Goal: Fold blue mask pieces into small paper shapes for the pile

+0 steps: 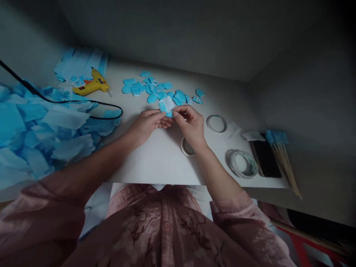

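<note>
Between my two hands is a small blue-and-white sheet piece point(167, 105), one lower corner of it folded over. My left hand point(151, 124) pinches its lower left edge between thumb and fingers. On the right side, my right hand point(191, 124) has thumb and forefinger pressed on the folded corner. Just beyond the hands lie several folded blue pieces point(152, 97), spread in a loose group on the white table point(155, 159). A tape roll point(188, 147) sits partly hidden under my right wrist.
Left: a heap of blue and white scraps point(63, 129), a yellow glue gun point(96, 83) with black cord point(105, 102), and stacked blue-white sheets point(83, 63). Right: a tape ring point(216, 123), tape rolls point(244, 164), a dark phone point(266, 159) and wooden sticks with blue ends point(285, 159).
</note>
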`<move>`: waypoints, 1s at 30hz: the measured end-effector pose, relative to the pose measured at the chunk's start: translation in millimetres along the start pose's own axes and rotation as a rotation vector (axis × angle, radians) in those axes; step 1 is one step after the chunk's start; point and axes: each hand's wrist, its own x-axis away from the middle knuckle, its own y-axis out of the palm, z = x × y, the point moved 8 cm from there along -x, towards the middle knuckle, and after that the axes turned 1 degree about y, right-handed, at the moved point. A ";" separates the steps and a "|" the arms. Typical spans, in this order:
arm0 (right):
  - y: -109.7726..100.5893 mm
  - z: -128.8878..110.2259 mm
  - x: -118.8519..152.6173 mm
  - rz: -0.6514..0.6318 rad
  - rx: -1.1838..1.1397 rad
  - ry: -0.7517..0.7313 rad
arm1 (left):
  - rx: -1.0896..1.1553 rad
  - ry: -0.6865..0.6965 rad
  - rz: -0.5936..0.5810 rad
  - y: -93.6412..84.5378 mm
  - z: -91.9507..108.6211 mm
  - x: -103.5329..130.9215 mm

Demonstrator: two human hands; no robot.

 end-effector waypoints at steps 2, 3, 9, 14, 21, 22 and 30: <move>0.5 -0.2 0.3 -0.005 -0.025 -0.002 | -0.008 -0.004 0.001 -1.3 -1.6 -0.3; 1.0 -0.1 0.4 -0.011 -0.034 -0.001 | -0.016 -0.008 0.001 -1.7 -2.3 -0.5; -0.3 6.7 -0.7 -0.019 -0.047 0.028 | -0.059 -0.006 0.001 -0.4 -1.3 -1.6; 1.4 15.2 -2.1 -0.058 -0.087 0.076 | -0.089 0.034 0.015 -1.2 1.9 -2.4; 13.9 18.8 0.8 -0.166 -0.170 0.185 | 0.001 0.074 0.061 -4.7 9.6 -1.7; 15.0 18.9 1.0 -0.178 -0.178 0.192 | 0.003 0.081 0.067 -4.5 11.0 -1.2; 16.9 18.0 1.2 -0.208 -0.231 0.223 | -0.101 0.125 0.102 -3.1 17.4 1.7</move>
